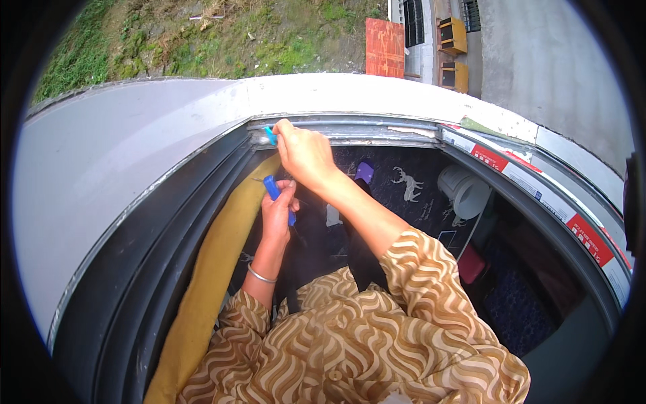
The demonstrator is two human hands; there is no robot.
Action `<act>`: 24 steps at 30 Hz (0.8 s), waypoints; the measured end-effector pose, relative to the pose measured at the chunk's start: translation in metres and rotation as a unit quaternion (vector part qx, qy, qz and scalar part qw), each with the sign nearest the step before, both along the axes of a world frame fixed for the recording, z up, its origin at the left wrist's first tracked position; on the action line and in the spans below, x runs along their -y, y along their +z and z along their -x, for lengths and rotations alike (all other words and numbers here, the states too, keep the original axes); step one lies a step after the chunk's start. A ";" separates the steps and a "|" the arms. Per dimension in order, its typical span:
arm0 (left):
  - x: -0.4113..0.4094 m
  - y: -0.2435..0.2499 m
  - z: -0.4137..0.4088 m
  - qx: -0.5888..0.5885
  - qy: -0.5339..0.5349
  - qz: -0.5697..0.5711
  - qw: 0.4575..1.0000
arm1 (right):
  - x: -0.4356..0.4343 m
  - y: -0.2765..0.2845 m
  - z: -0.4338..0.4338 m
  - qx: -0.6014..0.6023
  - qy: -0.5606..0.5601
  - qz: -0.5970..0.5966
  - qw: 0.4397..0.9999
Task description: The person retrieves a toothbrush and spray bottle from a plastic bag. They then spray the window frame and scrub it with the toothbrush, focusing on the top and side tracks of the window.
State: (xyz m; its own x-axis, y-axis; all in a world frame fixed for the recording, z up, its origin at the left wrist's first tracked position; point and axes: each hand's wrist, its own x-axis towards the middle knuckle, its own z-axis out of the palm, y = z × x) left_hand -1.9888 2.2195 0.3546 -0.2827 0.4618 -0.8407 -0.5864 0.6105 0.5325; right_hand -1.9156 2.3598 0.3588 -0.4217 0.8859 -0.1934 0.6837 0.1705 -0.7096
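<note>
My right hand reaches to the left end of the grey metal window track. In its fingers is a small turquoise-handled tool, with whitish bristles, seemingly a brush, against the track. Lower down, my left hand grips a blue-handled tool. A thin metal tip sticks out at its upper end; the fingers cover its middle, so its exact kind is unclear. Beside the left hand hangs a yellow curtain, along the dark window frame.
A white ledge lies outside the track, with grassy ground beyond. The right frame bears a red-and-white printed strip. Inside, a white bucket rests on the dark patterned floor, near a purple slipper and a red stool.
</note>
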 end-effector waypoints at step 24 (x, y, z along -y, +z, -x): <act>-0.135 0.125 -0.190 -0.051 -0.411 -0.328 0.849 | 0.051 0.080 -0.274 0.050 -0.230 0.086 0.968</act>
State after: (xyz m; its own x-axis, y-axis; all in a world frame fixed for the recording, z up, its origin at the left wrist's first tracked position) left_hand -1.7990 2.3544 0.4795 0.3050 0.8979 -0.3175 -0.0355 0.3439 0.9383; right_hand -1.6413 2.3085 0.4388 0.0389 0.9263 -0.3748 0.7259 -0.2839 -0.6264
